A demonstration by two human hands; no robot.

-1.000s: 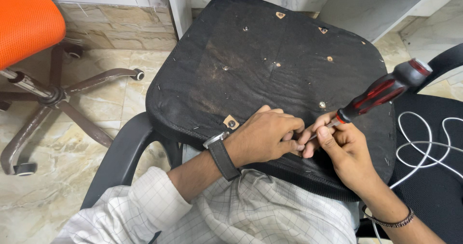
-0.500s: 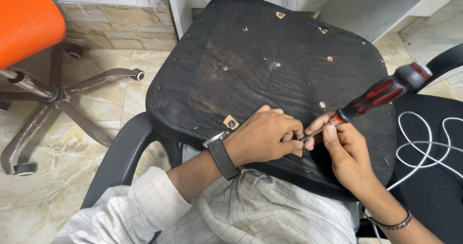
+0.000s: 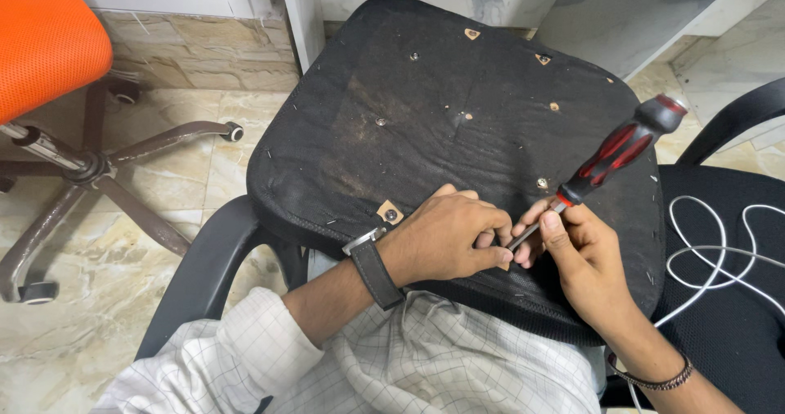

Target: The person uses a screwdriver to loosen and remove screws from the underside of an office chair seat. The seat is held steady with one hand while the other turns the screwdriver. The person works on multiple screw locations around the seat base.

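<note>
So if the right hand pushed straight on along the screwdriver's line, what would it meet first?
Probably the left hand's fingers: the right hand aims the screwdriver tip at them, over the black seat cushion. Depth is unclear.

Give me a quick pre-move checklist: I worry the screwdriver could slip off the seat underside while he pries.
1. Right hand grips the screwdriver near the shaft: ok.
2. Left hand steadies the tip: ok.
3. Left fingers clear of the tip: not ok.
4. Tip seated on a fastener: cannot tell, hidden.
5. Seat cushion resting on his lap: ok.
6. White cable clear of the hands: ok.
</note>
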